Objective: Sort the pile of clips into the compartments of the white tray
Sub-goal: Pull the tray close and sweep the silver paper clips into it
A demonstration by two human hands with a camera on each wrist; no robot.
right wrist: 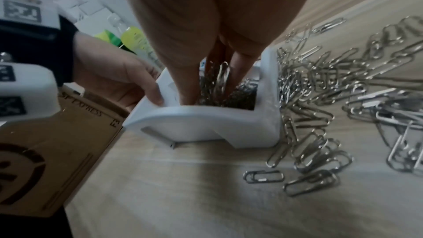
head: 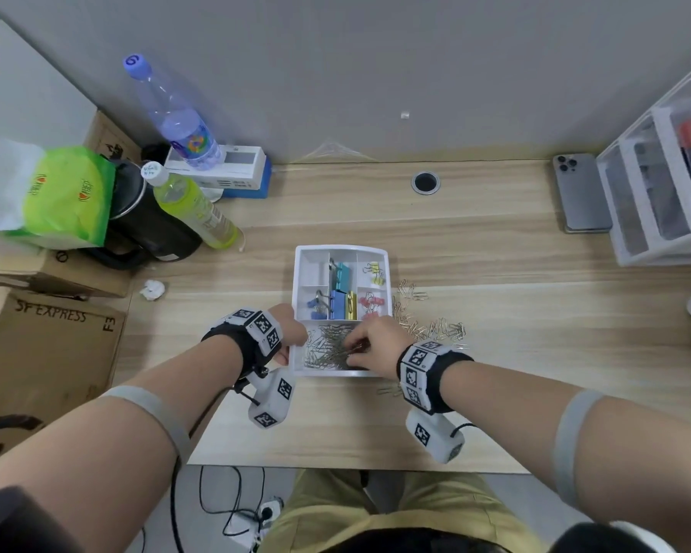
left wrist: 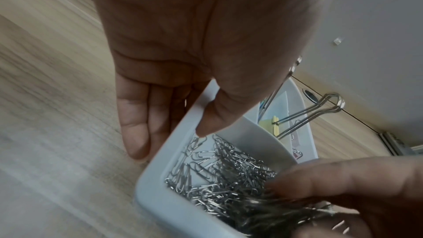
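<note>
From the head view, the white tray (head: 342,249) sits mid-bench (head: 495,253), its far compartments holding coloured binder clips (head: 339,275) and its wide near compartment full of silver paper clips (head: 326,349). More loose paper clips (head: 435,329) lie scattered just right of the tray. The left hand (head: 290,333) grips the tray's left wall; the right hand (head: 376,341) reaches into the near compartment.

The left wrist view alone shows the left grip plainly: thumb (left wrist: 213,118) hooked inside the rim, fingers (left wrist: 135,124) straight against the outer wall.

The right wrist view shows the right hand's fingers (right wrist: 242,61) dipped down among the clips, one paper clip (right wrist: 223,77) upright between them; whether it is pinched I cannot tell. These clips look light, stiff, slick and prone to tangling, so a fingertip pinch across a small bunch should suit.
</note>
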